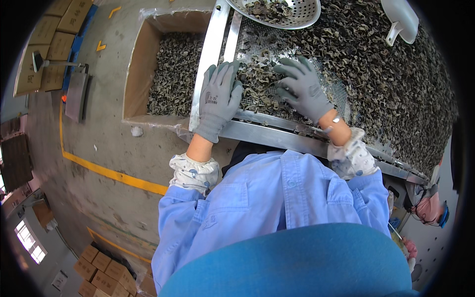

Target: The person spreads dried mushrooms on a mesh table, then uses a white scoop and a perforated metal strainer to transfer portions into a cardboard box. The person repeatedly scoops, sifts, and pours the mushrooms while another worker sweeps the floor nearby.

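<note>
Both my hands wear grey work gloves over a metal-framed mesh screen (256, 97) strewn with dried black fungus (382, 70). My left hand (220, 92) lies flat, palm down, across the screen's left metal rail, its fingertips by the fungus edge. My right hand (302, 85) hovers at or on the mesh, fingers spread and slightly bent, above loose fungus pieces; whether it touches them I cannot tell. A perforated metal colander (308, 13) holding some fungus rests beyond my hands. At the upper right, a white plastic scoop (404, 20) lies on the pile.
Left of the screen stands a plastic-lined cardboard box (139, 74) holding more fungus. A platform scale (77, 94) and stacked cartons (41, 67) on a blue pallet are farther left. More cartons (105, 273) stand lower left. Another person (428, 209) is at the right edge.
</note>
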